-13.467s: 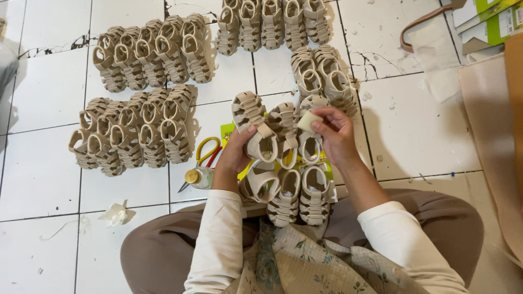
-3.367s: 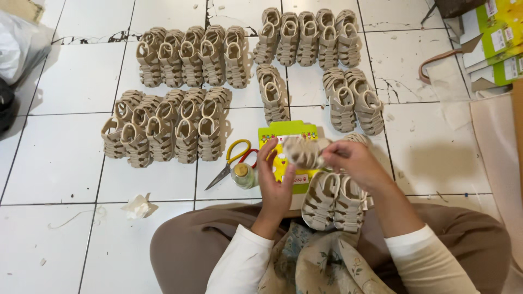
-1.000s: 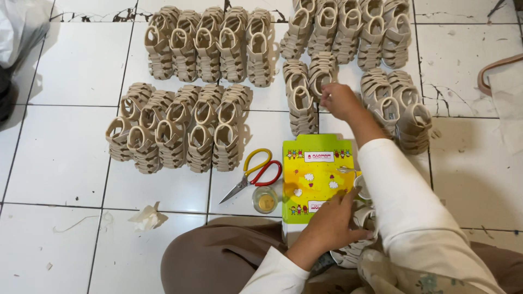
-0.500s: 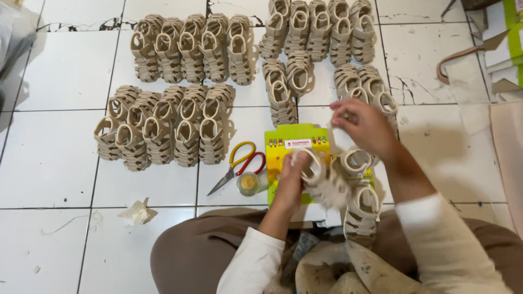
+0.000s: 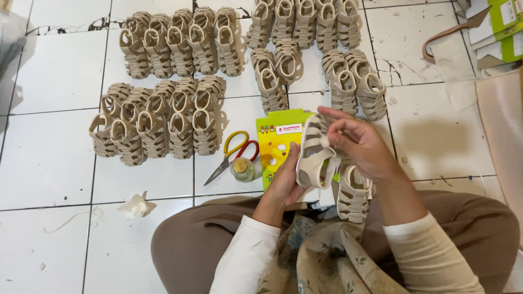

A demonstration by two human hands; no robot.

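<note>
I hold a small beige strappy sandal (image 5: pixel 315 155) above a yellow-green cardboard box lid (image 5: pixel 275 142) on the white tiled floor. My left hand (image 5: pixel 286 182) cups the sandal from beneath at its heel. My right hand (image 5: pixel 357 142) pinches the straps at its upper side. A second beige sandal (image 5: pixel 353 195) lies just below my right hand, by my lap. Yellow- and red-handled scissors (image 5: pixel 234 154) and a small glass bottle (image 5: pixel 242 169) lie left of the box lid.
Rows of beige sandals lie ahead: one group at the left (image 5: pixel 158 120), one at the back left (image 5: pixel 180 42), others at the back middle (image 5: pixel 305 24) and right (image 5: pixel 354 81). A crumpled tissue (image 5: pixel 136 206) lies at the front left. Green boxes (image 5: pixel 498 30) stand at the far right.
My right hand came back from the sandal rows to my lap. Both hands now hold one sandal raised over the box lid.
</note>
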